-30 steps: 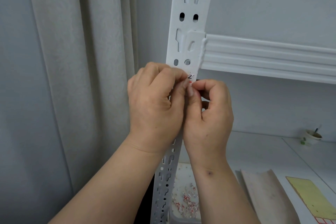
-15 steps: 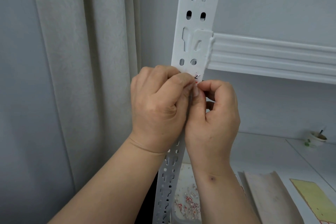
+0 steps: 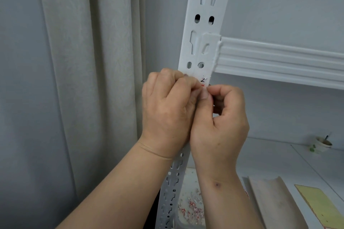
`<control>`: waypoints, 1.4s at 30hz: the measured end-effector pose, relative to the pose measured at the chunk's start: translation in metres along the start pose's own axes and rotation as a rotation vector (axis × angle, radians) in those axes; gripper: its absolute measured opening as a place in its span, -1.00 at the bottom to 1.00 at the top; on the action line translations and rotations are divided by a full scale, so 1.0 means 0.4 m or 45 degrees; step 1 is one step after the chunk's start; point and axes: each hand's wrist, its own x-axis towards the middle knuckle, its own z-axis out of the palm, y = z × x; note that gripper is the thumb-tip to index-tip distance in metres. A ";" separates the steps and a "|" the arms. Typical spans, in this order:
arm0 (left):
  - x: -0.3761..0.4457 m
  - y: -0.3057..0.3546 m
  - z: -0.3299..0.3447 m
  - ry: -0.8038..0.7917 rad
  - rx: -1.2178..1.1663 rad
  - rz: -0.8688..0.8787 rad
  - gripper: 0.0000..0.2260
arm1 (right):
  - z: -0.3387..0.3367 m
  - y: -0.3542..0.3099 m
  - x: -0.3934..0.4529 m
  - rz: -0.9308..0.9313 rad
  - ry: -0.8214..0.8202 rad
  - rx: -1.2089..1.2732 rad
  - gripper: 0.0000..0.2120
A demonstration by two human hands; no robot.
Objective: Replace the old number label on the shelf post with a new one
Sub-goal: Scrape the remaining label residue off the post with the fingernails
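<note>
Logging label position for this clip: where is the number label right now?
Head view, centre: the number label is on the shelf post, just below the beam joint, right above the left hand and right hand.

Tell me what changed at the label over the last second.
Little changed. Both hands stayed bunched together at the label on the post, left hand and right hand with fingertips meeting at its lower edge. The view drifted slightly, so the post sits further right. The label remains stuck on, its top corner showing; the beam and tray stayed put.
</note>
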 end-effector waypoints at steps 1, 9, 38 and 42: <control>-0.006 0.003 0.000 -0.004 -0.014 -0.027 -0.88 | -0.001 0.000 0.001 0.014 -0.005 -0.005 -0.98; -0.013 0.039 -0.015 -0.092 -0.352 -0.443 -0.88 | -0.002 -0.011 0.019 0.124 -0.011 -0.046 -0.94; -0.028 0.057 -0.026 -0.115 -0.316 -0.772 -0.81 | 0.010 -0.015 0.028 0.035 0.062 -0.134 -0.83; -0.023 0.062 -0.029 -0.140 -0.294 -0.797 -0.80 | 0.011 -0.014 0.030 -0.032 0.087 -0.165 -0.84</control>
